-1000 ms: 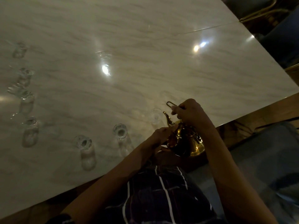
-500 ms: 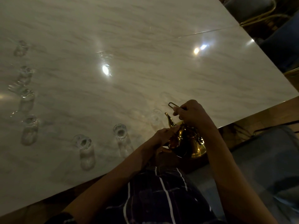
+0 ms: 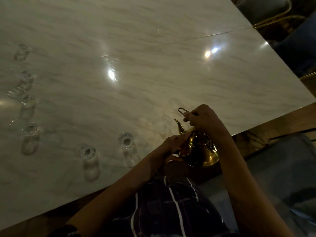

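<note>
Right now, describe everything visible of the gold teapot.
The gold teapot looks like polished metal, shiny and round-bellied, with a curved spout pointing towards a glass and a thin wire handle raised above. It appears tilted at the near edge of the table. The right-hand grip curls round the handle; the left-hand grip touches its body beneath the spout.

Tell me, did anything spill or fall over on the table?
Nothing stands out. The glasses look upright on the marble table, and no puddle shows, though the light is dim. The gold teapot is tilted, but the right hand grips its handle and the left hand rests on it.
</note>
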Tool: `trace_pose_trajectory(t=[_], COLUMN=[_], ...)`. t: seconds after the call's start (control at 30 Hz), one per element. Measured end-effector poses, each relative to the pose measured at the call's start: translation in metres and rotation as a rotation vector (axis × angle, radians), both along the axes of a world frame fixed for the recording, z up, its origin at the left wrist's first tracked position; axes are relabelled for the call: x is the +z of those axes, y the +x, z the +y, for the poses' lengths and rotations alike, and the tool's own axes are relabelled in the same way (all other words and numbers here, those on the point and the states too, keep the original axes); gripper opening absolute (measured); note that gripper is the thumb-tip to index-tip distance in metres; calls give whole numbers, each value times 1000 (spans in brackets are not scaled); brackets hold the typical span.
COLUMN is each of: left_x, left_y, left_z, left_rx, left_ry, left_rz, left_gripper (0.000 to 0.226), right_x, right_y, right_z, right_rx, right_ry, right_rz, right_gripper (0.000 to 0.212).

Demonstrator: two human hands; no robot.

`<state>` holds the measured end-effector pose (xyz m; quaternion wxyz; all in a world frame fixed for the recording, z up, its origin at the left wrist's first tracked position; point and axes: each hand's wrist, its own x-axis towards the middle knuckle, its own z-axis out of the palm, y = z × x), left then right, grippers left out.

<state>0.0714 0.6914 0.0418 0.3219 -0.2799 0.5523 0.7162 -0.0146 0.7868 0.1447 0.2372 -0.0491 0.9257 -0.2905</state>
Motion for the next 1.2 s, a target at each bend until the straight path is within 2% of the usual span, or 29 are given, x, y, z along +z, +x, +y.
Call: trace_pose_trajectory(t=[0.23, 0.4, 0.83, 1.2], left_x=[2, 1, -5, -1], left_y=[-3, -4, -2, 0], left_z=[2, 3, 2, 1], left_rx=[2, 13, -12, 29], left_ry=[-3, -11, -61, 20], left_rz=[12, 9, 65, -1], left_gripper=[61, 53, 61, 61], right_x=[6, 7, 5, 5], right_y=[-3, -3, -1, -2], right_z=[2, 2, 2, 1], right_rx=[-5, -4, 2, -5], right_ry=[-7, -14, -16, -17], right_rz=[5, 6, 18, -1], right_gripper=[33, 33, 33, 33])
